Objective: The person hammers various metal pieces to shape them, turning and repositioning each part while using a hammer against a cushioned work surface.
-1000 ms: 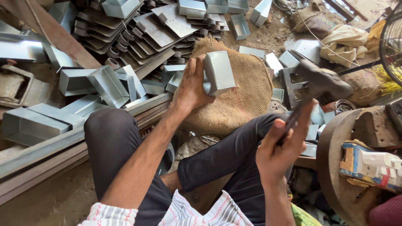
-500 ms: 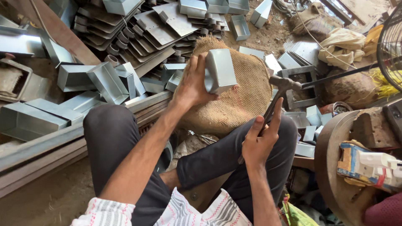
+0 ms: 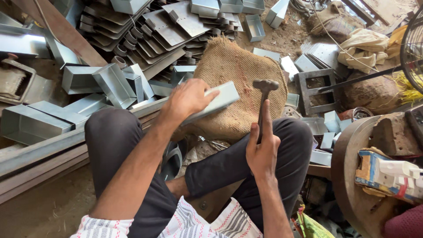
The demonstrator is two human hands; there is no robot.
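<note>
The dirt floor (image 3: pixel 39 211) carries everything. A burlap sack (image 3: pixel 238 88) lies bunched on it near the middle. Stacked bent sheet-metal pieces (image 3: pixel 158 31) and open metal boxes (image 3: pixel 79 79) crowd the upper left, with long metal channels (image 3: pixel 35 123) below them. A square metal frame (image 3: pixel 316 90) and crumpled cloth (image 3: pixel 363 46) rest to the right.

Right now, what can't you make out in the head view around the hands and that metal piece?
- Sheet-metal piece: its near end and grip side are hidden by the left hand.
- Hammer: lower handle covered by the right hand.
- Burlap pad: what it rests on is hidden.
- Fan: cut off by the right edge.
</note>
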